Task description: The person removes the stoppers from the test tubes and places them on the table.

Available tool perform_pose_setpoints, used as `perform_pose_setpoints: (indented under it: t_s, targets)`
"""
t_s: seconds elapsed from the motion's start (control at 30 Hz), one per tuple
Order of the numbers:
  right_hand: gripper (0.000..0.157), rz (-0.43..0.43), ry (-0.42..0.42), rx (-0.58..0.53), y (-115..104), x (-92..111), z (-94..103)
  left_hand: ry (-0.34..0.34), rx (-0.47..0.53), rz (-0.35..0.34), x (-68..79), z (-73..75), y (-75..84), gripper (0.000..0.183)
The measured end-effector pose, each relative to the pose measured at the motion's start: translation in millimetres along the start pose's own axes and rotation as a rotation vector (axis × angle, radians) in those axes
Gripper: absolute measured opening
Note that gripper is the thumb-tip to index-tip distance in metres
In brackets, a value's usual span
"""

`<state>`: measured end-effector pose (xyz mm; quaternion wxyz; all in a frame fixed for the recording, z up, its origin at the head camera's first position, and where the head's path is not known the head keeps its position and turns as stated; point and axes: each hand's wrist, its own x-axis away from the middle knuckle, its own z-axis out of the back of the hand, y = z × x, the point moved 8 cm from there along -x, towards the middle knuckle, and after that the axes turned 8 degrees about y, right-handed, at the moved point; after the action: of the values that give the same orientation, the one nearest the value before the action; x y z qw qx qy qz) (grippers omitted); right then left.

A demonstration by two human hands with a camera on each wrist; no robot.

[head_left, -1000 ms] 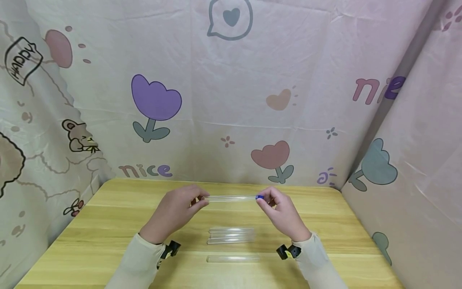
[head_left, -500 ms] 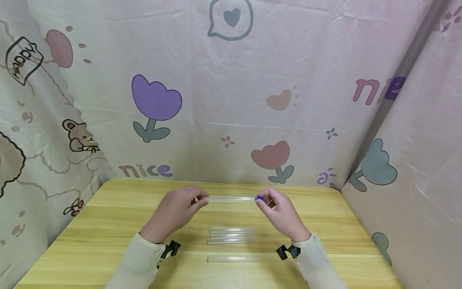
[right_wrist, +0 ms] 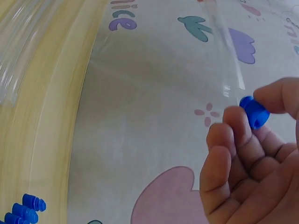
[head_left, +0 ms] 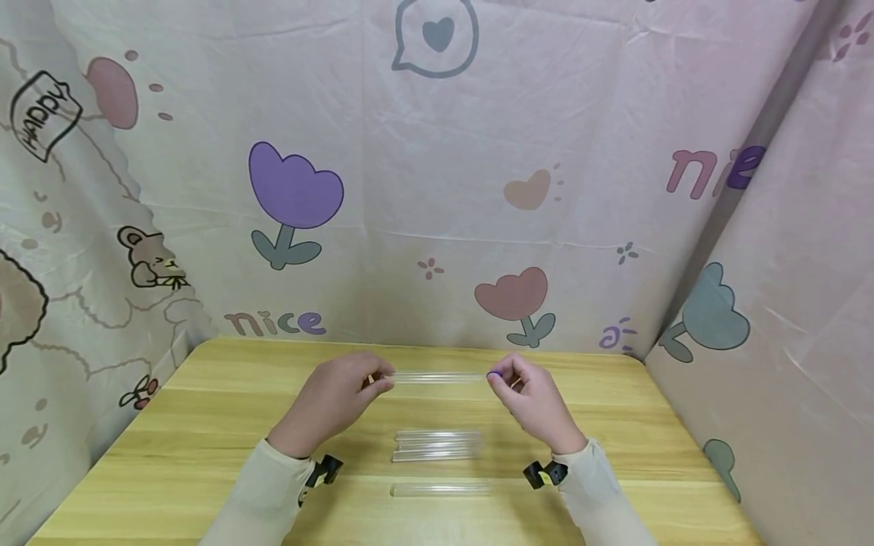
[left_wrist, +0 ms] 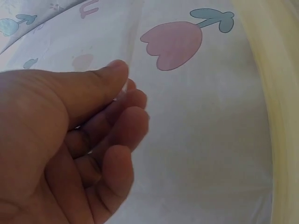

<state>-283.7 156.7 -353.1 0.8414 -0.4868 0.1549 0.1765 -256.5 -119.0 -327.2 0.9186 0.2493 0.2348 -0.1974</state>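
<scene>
In the head view my left hand (head_left: 337, 398) pinches the left end of a clear test tube (head_left: 437, 378), held level over the back of the table. My right hand (head_left: 536, 398) pinches a small blue stopper (right_wrist: 255, 113) between thumb and fingertips. A small gap separates the stopper from the tube's right end, and the right wrist view shows the tube's mouth just above it. In the left wrist view, the fingers of the left hand (left_wrist: 93, 126) are curled and hide the tube. Nearer me, a row of several clear test tubes (head_left: 437, 446) lies on the table.
A single clear test tube (head_left: 440, 490) lies apart, in front of the row. Several blue stoppers (right_wrist: 24, 212) lie on the wooden table (head_left: 239, 425), seen in the right wrist view. A printed cloth (head_left: 423, 189) hangs behind and at both sides.
The blue stopper was at the tube's right end in both earlier frames; now it is off it, the right hand having shifted slightly right. The left hand has barely moved.
</scene>
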Motion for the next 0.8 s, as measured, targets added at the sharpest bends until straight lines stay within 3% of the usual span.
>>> perform_pose_setpoints:
  t_s: [0.1,0.23,0.47,0.6,0.8]
  targets:
    - [0.008,-0.053,0.020,-0.001,6.3,-0.7,1.7,-0.064,0.002,0.057,0.1,-12.7,-7.3,0.007]
    - [0.009,-0.047,0.014,0.006,7.8,-1.4,-0.3,-0.154,0.018,0.139,0.9,-38.4,-21.8,0.006]
    - [0.010,-0.026,0.024,0.035,5.9,-2.1,-0.6,-0.257,0.055,0.162,9.8,-82.6,-39.9,0.007]
    - [0.007,-0.022,0.014,0.043,6.7,-2.5,-1.9,-0.276,0.047,0.156,14.6,-95.0,-44.0,0.008]
    - [0.004,-0.024,0.004,0.038,6.1,-2.9,-3.2,-0.274,0.031,0.142,14.4,-100.3,-42.2,0.006]
